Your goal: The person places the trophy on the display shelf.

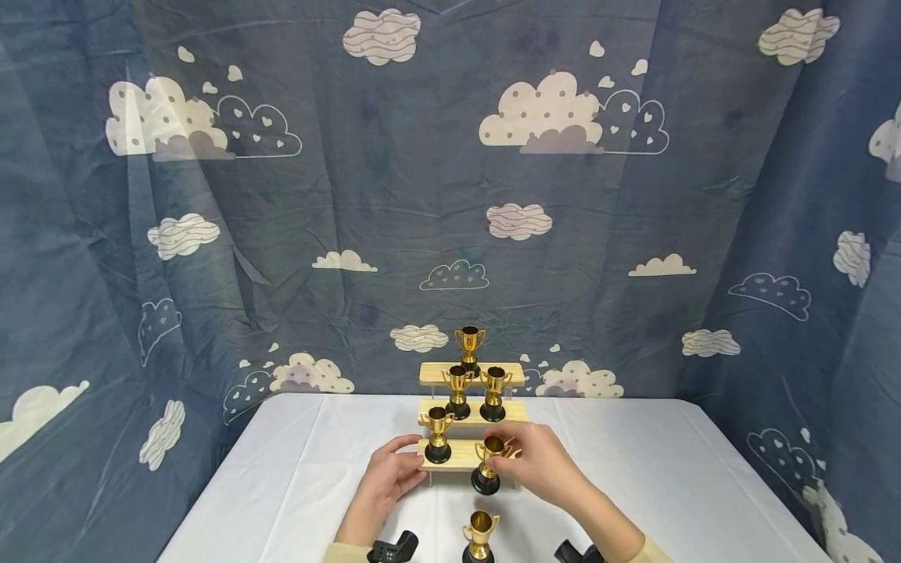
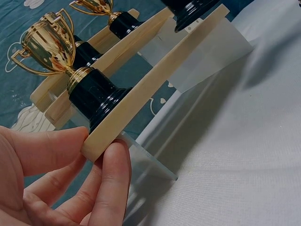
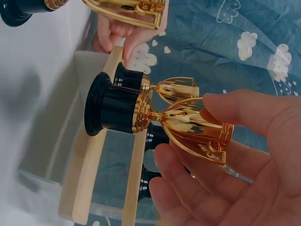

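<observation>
In the head view, a small gold trophy cup (image 1: 486, 477) with a black base is held by my right hand (image 1: 540, 463) in front of the lowest board (image 1: 457, 456) of a three-step wooden display stand. The right wrist view shows thumb and fingers pinching the trophy's gold bowl (image 3: 193, 123), its base free of the fingers. My left hand (image 1: 387, 478) pinches the left end of that lowest board (image 2: 106, 139) between thumb and fingers. Right beside those fingertips, another trophy (image 1: 438, 438) stands upright on the board.
Two trophies stand side by side on the middle board (image 1: 518, 412), one of them a gold cup (image 1: 496, 383) at right. A single trophy (image 1: 469, 344) tops the highest board (image 1: 431, 373). Another trophy (image 1: 480, 532) stands nearer on the white tablecloth (image 1: 669, 485). Behind hangs a blue cloud-print curtain (image 1: 422, 180).
</observation>
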